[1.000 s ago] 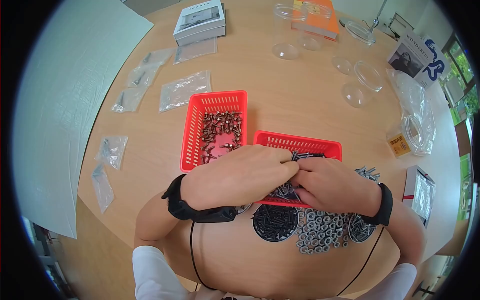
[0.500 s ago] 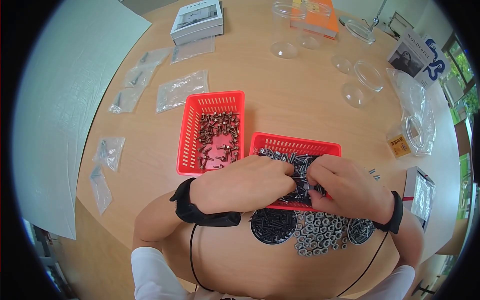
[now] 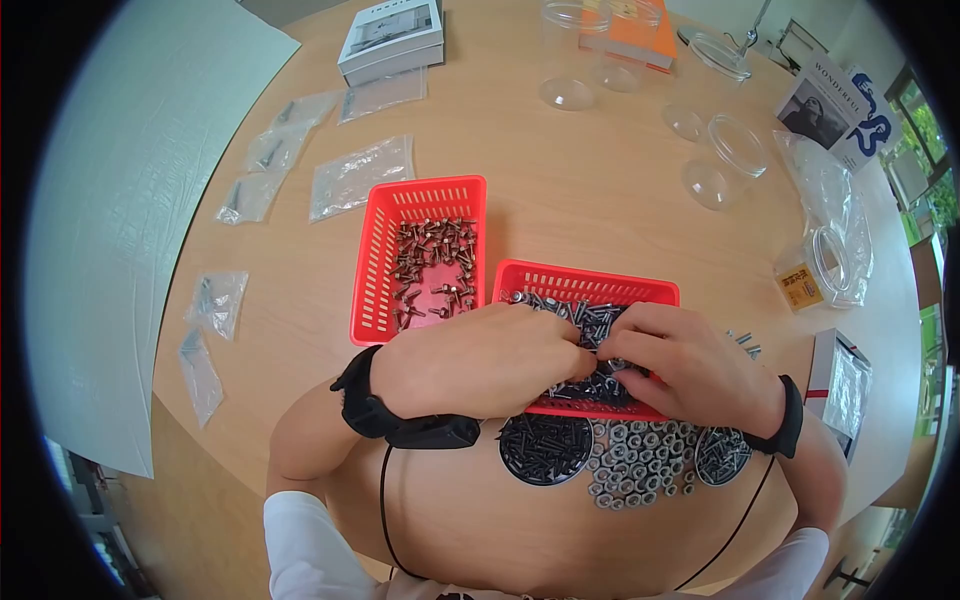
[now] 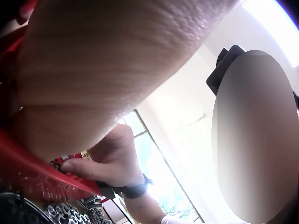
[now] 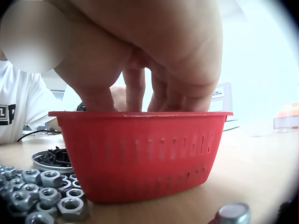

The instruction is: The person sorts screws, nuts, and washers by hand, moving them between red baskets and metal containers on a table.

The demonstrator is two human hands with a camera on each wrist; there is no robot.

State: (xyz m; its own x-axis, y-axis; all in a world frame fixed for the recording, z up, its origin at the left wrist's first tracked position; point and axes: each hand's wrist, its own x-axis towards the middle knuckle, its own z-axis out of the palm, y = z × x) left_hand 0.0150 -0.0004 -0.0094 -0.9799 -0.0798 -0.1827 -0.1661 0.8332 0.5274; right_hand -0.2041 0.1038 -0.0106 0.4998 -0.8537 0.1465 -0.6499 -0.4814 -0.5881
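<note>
A red basket [image 3: 585,272] holds a mixed heap of silver bolts [image 3: 595,322] and dark screws. My left hand [image 3: 485,358] reaches over its left side, fingers bent down among the bolts. From the right, my right hand [image 3: 680,360] dips into the same basket, thumb and forefinger close to the left fingertips. In the right wrist view its fingers [image 5: 135,88] go down behind the basket's rim, which hides their tips. I cannot tell what either hand pinches. Left of it stands another red basket [image 3: 372,265] with bronze-coloured bolts [image 3: 435,250].
In front of the baskets are a round dish of black screws [image 3: 545,447], loose hex nuts [image 3: 640,465] and a dish of small silver screws [image 3: 722,456]. Plastic bags [image 3: 360,178] lie at left. Clear jars [image 3: 570,60] and books [image 3: 392,40] stand at the back.
My hands met over the basket, then parted, showing more bolts; now the fingertips are close together again. The right thumb and forefinger have shifted slightly left since half a second ago.
</note>
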